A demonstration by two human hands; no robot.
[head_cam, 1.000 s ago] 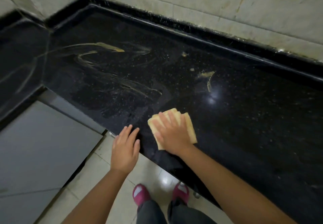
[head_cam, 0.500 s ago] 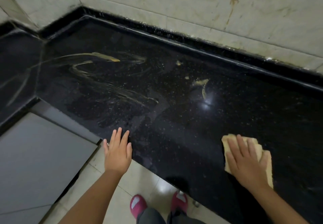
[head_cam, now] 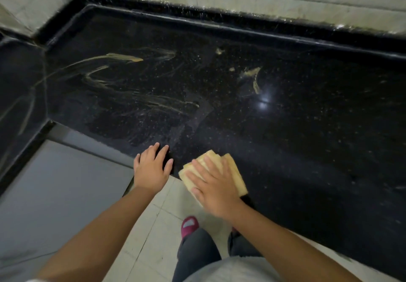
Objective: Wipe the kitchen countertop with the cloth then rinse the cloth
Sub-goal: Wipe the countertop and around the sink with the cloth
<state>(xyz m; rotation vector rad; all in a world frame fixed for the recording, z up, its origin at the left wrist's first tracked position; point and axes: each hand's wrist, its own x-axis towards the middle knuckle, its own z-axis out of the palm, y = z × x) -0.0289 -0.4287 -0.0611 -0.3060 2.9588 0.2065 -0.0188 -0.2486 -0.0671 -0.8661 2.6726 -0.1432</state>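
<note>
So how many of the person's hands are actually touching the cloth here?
1. The right hand lies flat on the folded yellow cloth at the countertop's front edge. The left hand rests beside it on the countertop, clear of the cloth.

Cloth [head_cam: 234,173] mostly under right hand [head_cam: 216,188] (far shoe hidden too).

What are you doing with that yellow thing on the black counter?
A person is wiping the counter with a folded yellow cloth. The right hand presses flat on the cloth at the counter's front edge. The left hand rests with straight fingers on the edge beside it. Yellowish smears and crumbs show farther back, toward the wall, so the wiping isn't finished, and the cloth hasn't been rinsed yet.
</note>
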